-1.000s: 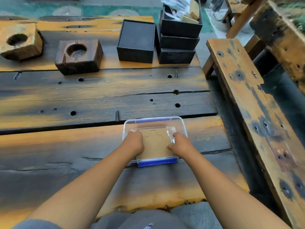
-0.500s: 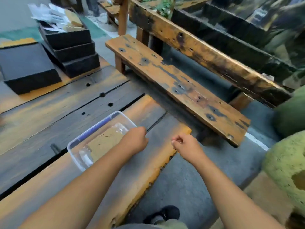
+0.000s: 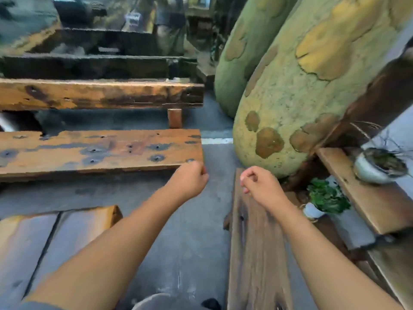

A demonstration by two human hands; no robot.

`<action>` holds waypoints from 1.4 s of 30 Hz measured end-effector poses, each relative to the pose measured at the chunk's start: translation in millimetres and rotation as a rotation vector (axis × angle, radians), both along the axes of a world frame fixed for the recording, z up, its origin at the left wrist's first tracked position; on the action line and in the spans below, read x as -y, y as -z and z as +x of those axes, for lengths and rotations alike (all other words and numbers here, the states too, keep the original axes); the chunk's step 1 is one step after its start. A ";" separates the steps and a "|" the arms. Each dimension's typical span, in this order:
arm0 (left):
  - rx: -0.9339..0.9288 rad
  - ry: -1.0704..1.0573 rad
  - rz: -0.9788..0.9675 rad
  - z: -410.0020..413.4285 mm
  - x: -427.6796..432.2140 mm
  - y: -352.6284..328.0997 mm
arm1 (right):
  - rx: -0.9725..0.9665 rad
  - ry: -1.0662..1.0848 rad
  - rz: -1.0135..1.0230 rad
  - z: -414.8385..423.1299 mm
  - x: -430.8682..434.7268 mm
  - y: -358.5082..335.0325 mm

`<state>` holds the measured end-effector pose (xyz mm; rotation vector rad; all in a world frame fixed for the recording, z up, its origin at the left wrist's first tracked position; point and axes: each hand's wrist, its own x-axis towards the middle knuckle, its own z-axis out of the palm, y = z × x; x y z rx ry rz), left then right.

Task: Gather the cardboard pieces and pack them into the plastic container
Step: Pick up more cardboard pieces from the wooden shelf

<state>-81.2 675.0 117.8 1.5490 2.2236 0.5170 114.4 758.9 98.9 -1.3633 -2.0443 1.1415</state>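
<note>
Hovering loosely curled: left hand [image 3: 190,177], right hand [image 3: 259,184].

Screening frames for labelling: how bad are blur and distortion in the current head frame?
Head view: heavy motion smear with blocky edges on the bench seat and the background; wide-angle bowing at the edges; light soft and even, no glare. Left hand and right hand are the sharpest parts, both loosely curled. The container is not in frame.

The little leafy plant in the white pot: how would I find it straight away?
Start at the huge green-and-yellow mottled sculpture on the right. At its foot, right of the right hand, stands the leafy plant in its white pot. The other pot, higher on a shelf, holds only bare twigs.
</note>
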 end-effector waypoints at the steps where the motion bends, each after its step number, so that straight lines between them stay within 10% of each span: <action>1: -0.023 0.058 0.000 17.3 -16.4 -4.8 | -0.003 0.053 0.015 21.2 -6.9 -3.9; 21: 0.046 1.225 0.166 403.3 -217.5 -86.2 | 0.047 1.201 0.128 376.6 18.3 -98.7; 42: 0.042 1.383 0.453 582.3 -343.6 -260.7 | 0.328 1.390 0.256 506.2 -87.0 -254.7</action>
